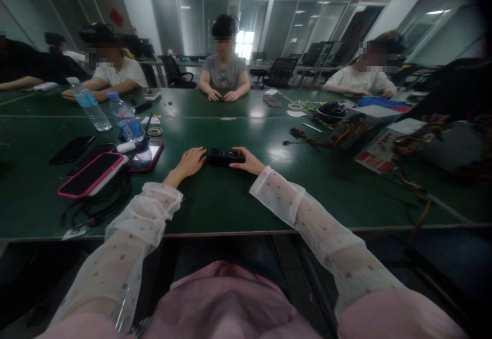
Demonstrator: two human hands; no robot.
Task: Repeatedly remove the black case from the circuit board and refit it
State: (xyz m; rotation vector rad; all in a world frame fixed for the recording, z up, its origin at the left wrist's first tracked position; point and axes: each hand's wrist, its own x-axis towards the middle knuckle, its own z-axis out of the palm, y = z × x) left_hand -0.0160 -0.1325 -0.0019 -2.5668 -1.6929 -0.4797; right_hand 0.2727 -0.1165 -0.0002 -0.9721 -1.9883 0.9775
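We see blk device (221,156) on green tabletop (215,211), betw. hands. R hand (248,161) grips R end, prob. steadying it; L hand (191,162) at L end, grip can't tell.

2 arms (323,226) reach forward, left hand (191,161) palm-down, right fingers (243,152) curled.
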